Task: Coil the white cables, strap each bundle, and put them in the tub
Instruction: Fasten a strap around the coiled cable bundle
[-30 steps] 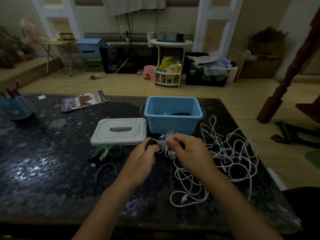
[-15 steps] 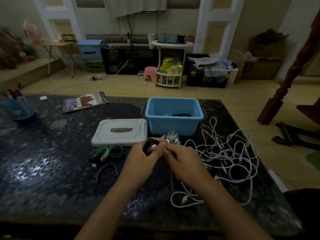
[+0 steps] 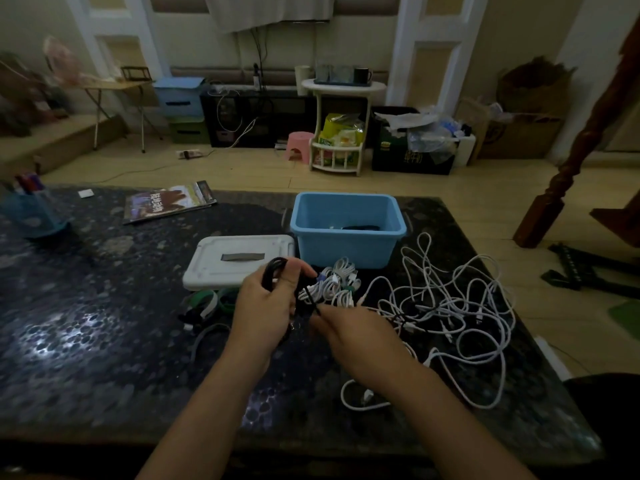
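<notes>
The left hand [image 3: 268, 303] grips a looped black strap [image 3: 273, 271]. The right hand [image 3: 353, 332] pinches its thin end beside the coiled white bundle [image 3: 334, 285]. Loose white cables [image 3: 450, 306] sprawl right, near the smooth blue tub [image 3: 346, 233].

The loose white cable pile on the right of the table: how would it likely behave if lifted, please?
The loose white cable pile would probably be floppy: it lies in slack loops. Crossing strands suggest it would snag and drag neighbours along. It looks light and unlikely to roll.

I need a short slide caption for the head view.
Both hands strap a cable bundle before the blue tub.

Pretty sure we're in someone's living room: pink stool [image 3: 300, 144], snack rack [image 3: 341, 147], stair post [image 3: 568, 161] far right.
</notes>
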Demonstrator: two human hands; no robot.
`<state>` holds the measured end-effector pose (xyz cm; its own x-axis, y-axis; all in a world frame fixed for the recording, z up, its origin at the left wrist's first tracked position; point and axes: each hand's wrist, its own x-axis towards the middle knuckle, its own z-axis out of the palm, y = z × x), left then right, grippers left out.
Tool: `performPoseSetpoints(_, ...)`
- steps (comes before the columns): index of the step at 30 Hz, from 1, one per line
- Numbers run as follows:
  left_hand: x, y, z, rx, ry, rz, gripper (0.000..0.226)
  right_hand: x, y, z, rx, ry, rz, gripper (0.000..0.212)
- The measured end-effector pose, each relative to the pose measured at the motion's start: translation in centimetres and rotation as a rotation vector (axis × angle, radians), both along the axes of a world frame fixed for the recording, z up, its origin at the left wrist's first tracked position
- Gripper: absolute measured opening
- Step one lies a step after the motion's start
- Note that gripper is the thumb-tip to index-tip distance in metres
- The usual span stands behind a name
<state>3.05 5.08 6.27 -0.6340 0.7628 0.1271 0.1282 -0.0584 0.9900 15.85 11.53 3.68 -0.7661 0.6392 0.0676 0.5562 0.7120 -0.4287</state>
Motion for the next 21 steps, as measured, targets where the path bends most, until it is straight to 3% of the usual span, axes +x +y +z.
performPoseSetpoints(2,0.1,0.1,-0.3,0.016,-0.021,-0.030,0.036,-0.3,-0.4,0.0,0.018,-0.024,0.033,0.026)
performPoseSetpoints(6,0.7,0.2,-0.3,0.078,-0.245,-0.132,0.031,-0.4,-0.9,0.3,0.089,-0.093,0.112,0.030)
performPoseSetpoints(10,-0.2,0.5,-0.2,0.097,-0.335,-0.022,0.028,0.0,-0.5,-0.3,0.106,-0.118,0.124,0.025)
performPoseSetpoints(13,-1.5,0.4,0.3,0.024,-0.068,0.148,0.025,0.7,0.2,0.0,0.102,-0.037,0.150,0.020)
performPoseSetpoints(16,-2.4,-0.2,0.6,-0.119,0.273,0.247,0.016,1.2,0.7,1.3,-0.056,0.102,0.164,0.019)
performPoseSetpoints(21,-2.7,-0.5,-0.4,-0.214,0.460,0.069,0.054,1.2,0.9,3.6,-0.189,0.384,0.129,0.018)
